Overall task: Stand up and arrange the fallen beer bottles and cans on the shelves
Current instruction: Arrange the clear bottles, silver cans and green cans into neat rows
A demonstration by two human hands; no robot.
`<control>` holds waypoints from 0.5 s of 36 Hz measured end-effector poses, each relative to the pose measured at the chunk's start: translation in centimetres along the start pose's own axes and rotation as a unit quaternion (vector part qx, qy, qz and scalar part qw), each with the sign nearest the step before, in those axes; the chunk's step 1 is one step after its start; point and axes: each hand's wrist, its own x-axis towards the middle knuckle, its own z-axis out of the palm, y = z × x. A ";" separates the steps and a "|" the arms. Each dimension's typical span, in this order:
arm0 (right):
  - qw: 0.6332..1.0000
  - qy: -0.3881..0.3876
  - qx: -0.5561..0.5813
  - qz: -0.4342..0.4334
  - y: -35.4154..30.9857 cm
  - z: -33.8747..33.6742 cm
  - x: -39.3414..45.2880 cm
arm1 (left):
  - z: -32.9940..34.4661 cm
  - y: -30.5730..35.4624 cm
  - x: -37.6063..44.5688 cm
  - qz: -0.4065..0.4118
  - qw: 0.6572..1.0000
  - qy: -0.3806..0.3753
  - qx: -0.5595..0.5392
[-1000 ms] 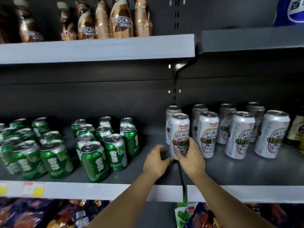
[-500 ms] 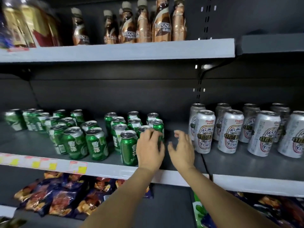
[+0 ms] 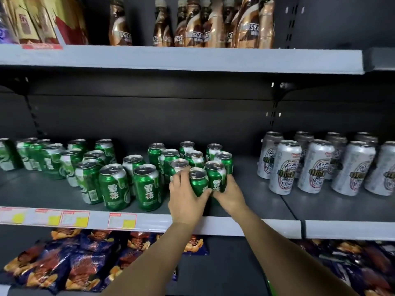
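The two front green cans (image 3: 208, 182), on the middle shelf (image 3: 245, 228) left of the silver cans (image 3: 284, 167), are now being gripped where the silver row was being handled before; tidying is being carried leftward. Curled fingers of the left hand (image 3: 184, 195) and right hand (image 3: 229, 194) are being pressed round them.

Middle grey metal shelf (image 3: 245, 226): cans grouped left and right.
Short green beer cans (image 3: 147, 186) stand upright left and centre; tall silver beer cans (image 3: 284, 167) stand right, well apart. Brown coffee bottles (image 3: 192, 28) sit on the shelf above; dark snack bags (image 3: 70, 259) lie below.
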 end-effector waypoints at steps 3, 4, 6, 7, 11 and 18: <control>0.999 0.029 -0.036 0.000 0.2 -0.4 -0.3 | -0.3 0.4 0.1 0.008 1.000 -0.011 -0.015; 0.998 0.039 -0.051 0.000 0.3 -0.6 -0.5 | -0.4 0.5 0.0 0.011 1.000 -0.018 -0.015; 0.995 0.056 -0.077 -0.006 0.5 -1.3 -0.9 | -0.6 0.9 0.0 0.012 0.999 -0.032 -0.015; 0.994 0.062 -0.086 -0.010 0.7 -1.7 -1.1 | -0.6 1.1 0.1 0.012 0.999 -0.037 -0.014; 0.992 0.066 -0.108 -0.009 1.1 -3.2 -1.6 | -0.4 1.7 0.3 0.001 0.999 -0.038 -0.015; 0.995 0.040 -0.092 -0.018 1.0 -3.2 -1.6 | 0.2 2.0 0.6 -0.006 1.000 -0.029 -0.001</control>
